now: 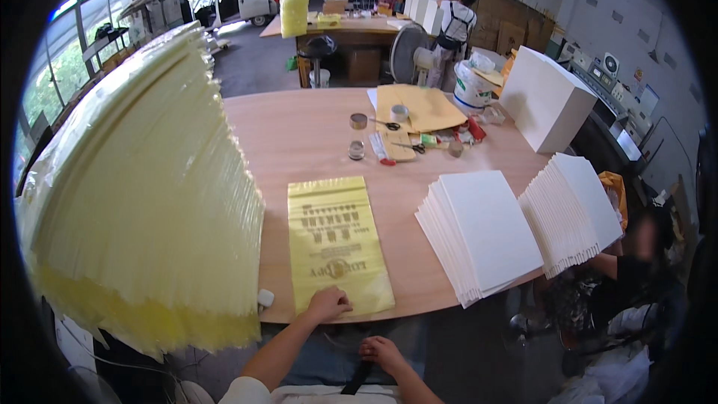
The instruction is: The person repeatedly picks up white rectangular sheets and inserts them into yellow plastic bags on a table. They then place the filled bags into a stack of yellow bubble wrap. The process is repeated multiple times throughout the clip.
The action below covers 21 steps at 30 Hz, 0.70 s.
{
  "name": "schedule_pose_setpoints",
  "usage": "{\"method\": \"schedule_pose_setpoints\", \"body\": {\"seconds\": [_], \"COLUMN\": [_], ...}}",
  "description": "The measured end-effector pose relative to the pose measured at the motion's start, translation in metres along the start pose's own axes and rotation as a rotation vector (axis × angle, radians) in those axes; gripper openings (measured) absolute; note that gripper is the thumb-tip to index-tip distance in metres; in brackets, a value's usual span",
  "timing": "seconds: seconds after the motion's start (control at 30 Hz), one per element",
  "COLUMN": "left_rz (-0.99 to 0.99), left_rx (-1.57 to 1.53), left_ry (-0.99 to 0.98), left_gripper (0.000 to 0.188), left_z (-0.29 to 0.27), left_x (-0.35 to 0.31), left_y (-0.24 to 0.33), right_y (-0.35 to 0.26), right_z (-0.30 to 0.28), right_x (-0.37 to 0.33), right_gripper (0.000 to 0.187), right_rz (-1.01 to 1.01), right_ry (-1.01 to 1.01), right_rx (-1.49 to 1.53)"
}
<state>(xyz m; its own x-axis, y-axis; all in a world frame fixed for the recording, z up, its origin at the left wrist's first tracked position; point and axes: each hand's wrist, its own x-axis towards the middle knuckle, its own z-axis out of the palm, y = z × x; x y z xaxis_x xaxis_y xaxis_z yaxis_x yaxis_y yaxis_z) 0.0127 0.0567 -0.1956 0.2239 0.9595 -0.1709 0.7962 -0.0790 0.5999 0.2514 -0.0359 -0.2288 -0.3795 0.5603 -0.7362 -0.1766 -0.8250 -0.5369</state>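
A flat yellow plastic bag (340, 236) with dark print lies on the wooden table (277, 127) in front of me. My left hand (327, 304) rests on its near end, fingers curled down against the plastic. Just off the table's front edge is my right hand (380, 352), its fingers bent in; anything inside them is hidden. A dark strip (359, 378) hangs below that hand. To the left rises a tall, leaning stack of yellow bags (149, 194). On the right stand two fanned stacks of white boards, a nearer stack (486, 232) and a farther stack (576, 209).
Tape rolls (357, 121), scissors (390, 126) and brown envelopes (419, 105) lie toward the back. A white block of boards (546, 97) stands at the far right. Someone in dark clothes (636, 269) sits by the right edge; another person (455, 26) stands beyond a fan (410, 52).
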Motion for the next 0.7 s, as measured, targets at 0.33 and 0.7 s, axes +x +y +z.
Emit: {"method": "schedule_pose_setpoints", "body": {"seconds": [0.33, 0.7], "left_rz": [-0.121, -0.187], "left_rx": [-0.52, -1.478], "left_ry": [-0.051, 0.34], "left_gripper": [0.026, 0.023], "left_z": [-0.034, -0.132], "left_x": [0.011, 0.012], "left_y": [-0.01, -0.019], "right_y": [-0.064, -0.094], "right_z": [0.096, 0.059], "right_x": [0.016, 0.059], "right_gripper": [0.031, 0.022], "right_rz": [-0.31, -0.743], "right_ry": [0.014, 0.697], "right_rx": [-0.232, -0.57]}}
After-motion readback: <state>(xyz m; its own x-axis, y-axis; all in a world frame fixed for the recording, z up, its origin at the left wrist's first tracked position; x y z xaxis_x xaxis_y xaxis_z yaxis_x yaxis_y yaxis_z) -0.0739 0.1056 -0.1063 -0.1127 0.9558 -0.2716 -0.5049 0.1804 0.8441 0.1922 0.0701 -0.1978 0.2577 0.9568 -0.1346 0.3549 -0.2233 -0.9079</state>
